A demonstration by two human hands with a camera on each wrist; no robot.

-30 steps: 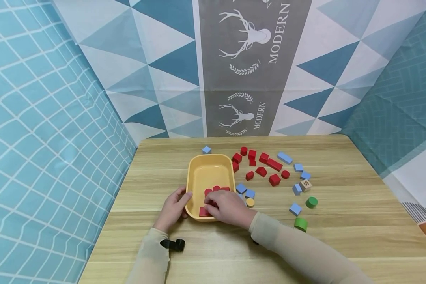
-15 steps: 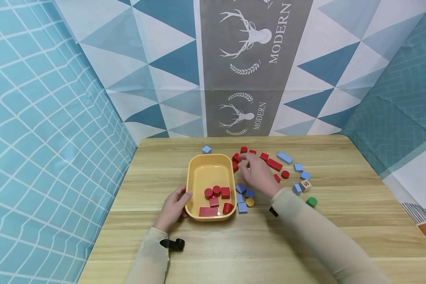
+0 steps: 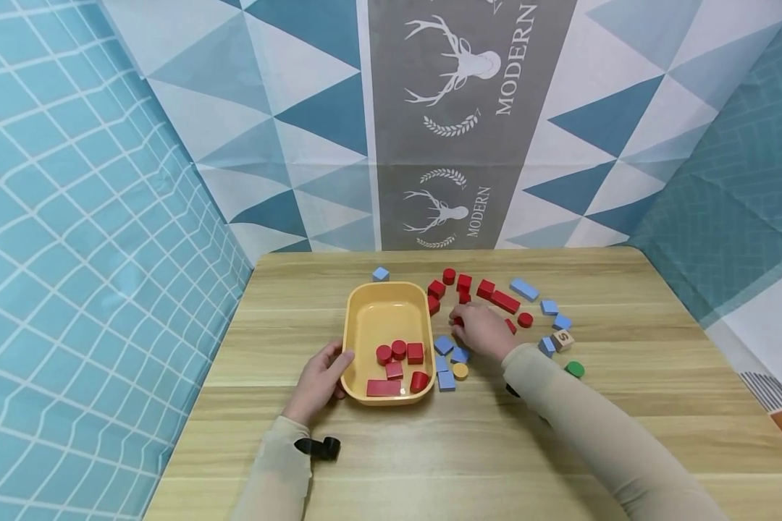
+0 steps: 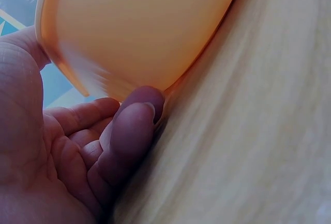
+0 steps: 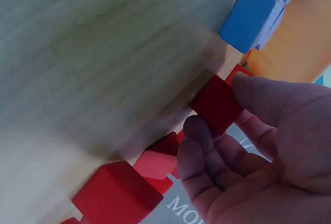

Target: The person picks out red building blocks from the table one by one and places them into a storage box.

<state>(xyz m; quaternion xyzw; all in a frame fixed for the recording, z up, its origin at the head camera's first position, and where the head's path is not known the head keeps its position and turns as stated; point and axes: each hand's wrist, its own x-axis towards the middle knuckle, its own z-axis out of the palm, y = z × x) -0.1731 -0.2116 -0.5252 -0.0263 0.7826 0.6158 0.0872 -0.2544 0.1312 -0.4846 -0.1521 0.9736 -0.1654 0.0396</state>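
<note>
A yellow tray [image 3: 353, 318] sits left of centre on the wooden table, with several red blocks [image 3: 397, 352] in its near half. My left hand [image 3: 337, 376] holds the tray's near left corner, thumb on the rim and fingers curled against the yellow tray wall [image 4: 139, 27]. Just right of the tray, my right hand [image 3: 457, 325] lies among loose red blocks. In the right wrist view, the thumb and fingers of that hand [image 5: 220, 111] pinch a small red block [image 5: 211, 99] that touches the table, with more red blocks [image 5: 116, 195] beside it.
More red blocks [image 3: 489, 289] lie beyond my right hand. Blue blocks [image 3: 524, 289] curve round to the right, and others [image 3: 444, 346] sit by the tray. A yellow cylinder [image 3: 460, 370], a green cylinder [image 3: 574, 369], a lettered cube [image 3: 562, 338] and a lone blue cube [image 3: 381, 273] are nearby.
My right hand left the tray's near end, reached out to the far red blocks, then drew back onto a red block just right of the tray. The left hand and tray stayed put.
</note>
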